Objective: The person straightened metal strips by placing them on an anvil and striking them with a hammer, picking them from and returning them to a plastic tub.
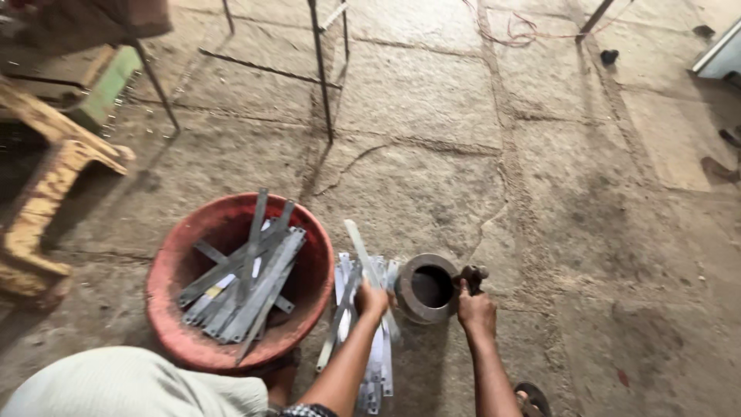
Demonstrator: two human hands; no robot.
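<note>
My left hand point(371, 299) is closed on a flat grey metal strip point(360, 245) that points up and away from me, over a loose pile of metal strips point(378, 363) on the stone floor. Just right of it stands a short rusty metal ring point(427, 287) with a dark hole in its middle. My right hand point(476, 309) grips a small dark handle point(472, 275) at the ring's right side. To the left, a round red tub point(185, 255) holds several more grey strips point(247, 286).
A yellow wooden bench point(42, 177) stands at the far left. Thin metal frame legs point(323, 69) rise from the cracked stone floor behind the tub. Red wire point(509, 31) lies at the top. My sandalled foot point(532, 398) is at the bottom right.
</note>
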